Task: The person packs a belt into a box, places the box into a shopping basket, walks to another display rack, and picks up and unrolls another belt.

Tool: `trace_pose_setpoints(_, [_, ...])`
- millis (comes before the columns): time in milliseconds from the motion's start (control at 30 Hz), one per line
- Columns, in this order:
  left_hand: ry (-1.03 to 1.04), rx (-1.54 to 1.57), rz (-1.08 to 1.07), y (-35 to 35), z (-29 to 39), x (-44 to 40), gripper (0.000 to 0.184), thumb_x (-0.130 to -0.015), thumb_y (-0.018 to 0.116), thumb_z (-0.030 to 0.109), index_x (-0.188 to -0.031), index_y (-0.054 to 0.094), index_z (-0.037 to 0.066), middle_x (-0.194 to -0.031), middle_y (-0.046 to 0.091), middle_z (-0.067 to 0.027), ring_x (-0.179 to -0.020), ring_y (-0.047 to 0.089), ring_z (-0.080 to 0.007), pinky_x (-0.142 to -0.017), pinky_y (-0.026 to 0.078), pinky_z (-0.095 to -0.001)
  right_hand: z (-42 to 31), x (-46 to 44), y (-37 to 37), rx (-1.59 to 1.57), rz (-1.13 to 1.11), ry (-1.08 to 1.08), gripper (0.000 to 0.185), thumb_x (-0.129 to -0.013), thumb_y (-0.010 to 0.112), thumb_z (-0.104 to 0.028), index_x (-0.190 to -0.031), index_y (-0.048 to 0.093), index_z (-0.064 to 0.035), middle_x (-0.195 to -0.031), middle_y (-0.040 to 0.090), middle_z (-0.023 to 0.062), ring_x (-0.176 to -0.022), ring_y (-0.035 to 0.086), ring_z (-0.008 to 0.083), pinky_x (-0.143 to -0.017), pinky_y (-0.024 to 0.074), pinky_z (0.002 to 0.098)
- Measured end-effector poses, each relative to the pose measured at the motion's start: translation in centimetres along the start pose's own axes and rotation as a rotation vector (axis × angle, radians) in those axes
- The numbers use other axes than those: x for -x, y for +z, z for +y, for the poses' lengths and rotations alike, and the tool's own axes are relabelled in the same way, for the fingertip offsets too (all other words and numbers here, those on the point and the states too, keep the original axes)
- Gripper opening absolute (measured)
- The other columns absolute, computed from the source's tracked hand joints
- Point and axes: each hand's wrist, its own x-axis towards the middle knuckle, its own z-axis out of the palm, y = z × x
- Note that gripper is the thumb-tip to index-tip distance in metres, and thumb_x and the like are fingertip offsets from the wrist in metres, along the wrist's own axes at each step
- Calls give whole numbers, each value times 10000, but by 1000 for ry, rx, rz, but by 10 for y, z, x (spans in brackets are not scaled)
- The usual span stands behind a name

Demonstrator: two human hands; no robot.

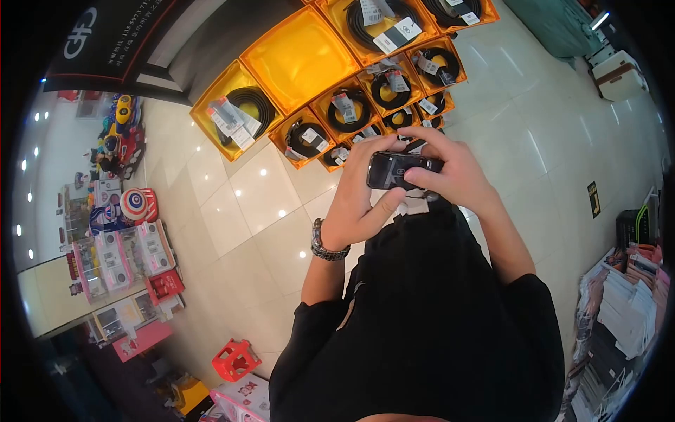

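Observation:
Both hands meet in front of my waist on a black rectangular belt buckle (pixel 388 170) with a shiny silver rim and a small pale mark. My left hand (pixel 360 190), with a dark watch (pixel 327 243) on its wrist, grips its left side, thumb below and fingers along the top. My right hand (pixel 450 169) curls round the right side, thumb pressed on the front. Whitish tags (pixel 415 205) show just below the buckle. The belt strap is mostly hidden by my hands.
Ahead, yellow-lined boxes (pixel 299 60) hold coiled black belts (pixel 349 110) with tags. Boxed toys (pixel 137 257) line the left. A red stool (pixel 236 360) stands at lower left. Stacked packs (pixel 629 309) lie on the right. The floor (pixel 239 211) is glossy tile.

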Motion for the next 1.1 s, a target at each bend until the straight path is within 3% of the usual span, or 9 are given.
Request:
trace_pose_setpoints(100, [-114,314,38,0,1,9,583,-868,628,179,-1350,367,-18,-1196,542,-136,-1096,536,-222,-963,404,-337,-2,-1,6,55,-39,4,519,-785,738,-288,-1216,550,-67,-809,684,79,-745,629,111,-670,468,240])
trace_pose_setpoints(233, [-89,478,166,-4,3,17,646,-846,681,164,-1368,353,-26,-1177,556,-124,-1103,540,-196,-959,414,-333,-8,-1,24,-63,-11,-120,481,-817,707,-271,-1216,540,-61,-786,687,80,-737,651,122,-667,471,239])
trace_pose_setpoints(333, [-71,539,229,-9,5,23,689,-784,763,186,-1324,391,-26,-1148,567,-153,-1082,559,-219,-956,422,-333,-35,1,19,-76,-141,-30,471,-821,699,-263,-1212,541,-53,-769,687,81,-722,649,113,-670,472,239])
trace_pose_setpoints(467, [22,540,253,-12,3,24,675,-754,786,207,-1279,424,-13,-1114,582,-167,-1068,573,-252,-995,391,-389,-41,0,20,-31,-155,-142,419,-847,658,-243,-1206,549,-58,-693,647,62,-631,585,90,-615,438,234])
trace_pose_setpoints(567, [136,376,274,-12,3,24,689,-677,837,270,-1201,468,16,-1054,604,-153,-1055,579,-284,-1061,280,-484,-34,-4,19,-29,-163,-224,374,-841,621,-191,-1170,565,-23,-622,556,16,-576,481,65,-573,375,222])
trace_pose_setpoints(800, [232,186,351,-13,9,23,703,-613,870,306,-1147,522,10,-1031,593,-129,-1047,542,-280,-975,371,-454,-28,-10,17,-108,-194,-454,366,-817,606,-176,-1095,557,55,-653,568,36,-604,490,67,-578,371,218])
trace_pose_setpoints(867, [230,155,349,-15,9,25,695,-606,873,304,-1134,538,-1,-1046,580,-135,-1041,532,-277,-925,408,-425,-25,-10,20,-113,-173,-453,370,-818,609,-208,-1073,568,56,-663,581,50,-624,513,80,-602,391,222])
trace_pose_setpoints(933, [215,142,331,-16,12,27,704,-610,872,295,-1147,533,-7,-1066,561,-138,-1033,532,-272,-909,422,-398,-20,-12,24,-174,-131,-520,285,-791,661,-121,-1053,621,-17,-583,529,1,-574,458,66,-592,378,224])
trace_pose_setpoints(1100, [178,169,334,-13,17,31,698,-616,870,280,-1153,531,-12,-1085,544,-141,-1018,534,-257,-886,436,-367,-18,-9,26,-213,-145,-491,259,-793,642,-109,-1033,621,-12,-582,526,0,-579,452,66,-593,376,224])
